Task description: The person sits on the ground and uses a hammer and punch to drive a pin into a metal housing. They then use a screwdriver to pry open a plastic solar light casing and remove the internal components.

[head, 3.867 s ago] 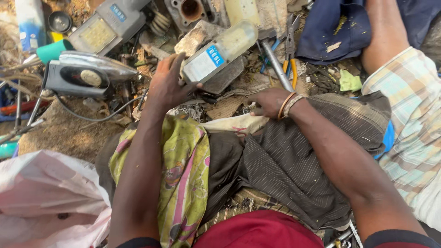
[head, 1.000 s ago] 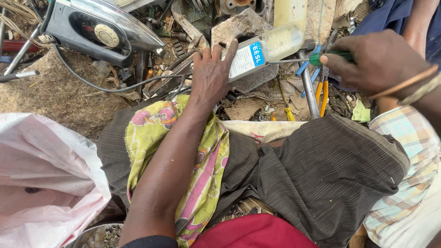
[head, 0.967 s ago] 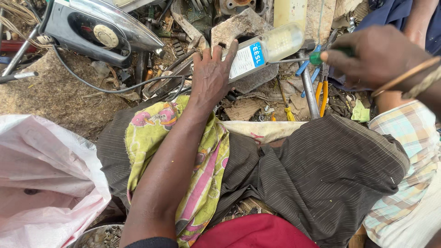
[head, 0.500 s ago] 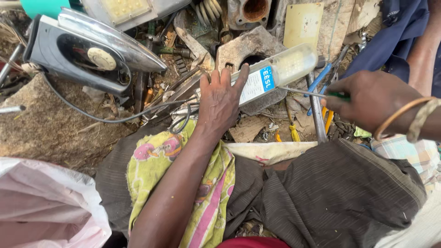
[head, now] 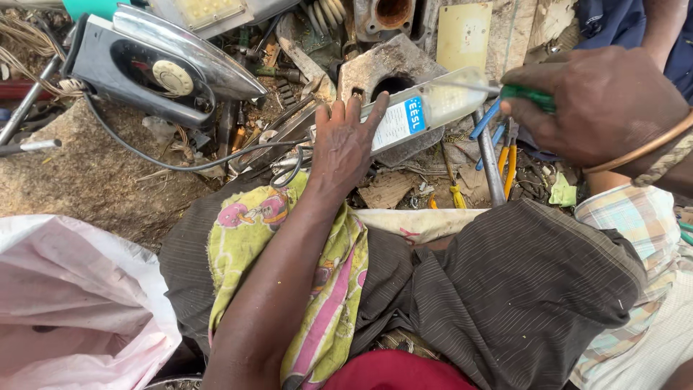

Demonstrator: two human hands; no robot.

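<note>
While left hand (head: pixel 345 148) presses flat on tube light (head: pixel 419 114), right hand (head: pixel 603 101) grip pinching green screwdriver (head: pixel 527 95)

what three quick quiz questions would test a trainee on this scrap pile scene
1. True or false: the left hand lies flat on the white tube light housing.
2. What does the right hand hold? A) pliers B) green-handled screwdriver C) hammer
3. Fill in: the old clothes iron lies to the ___ of the left hand.

Key: 1 true; 2 B; 3 left
</note>
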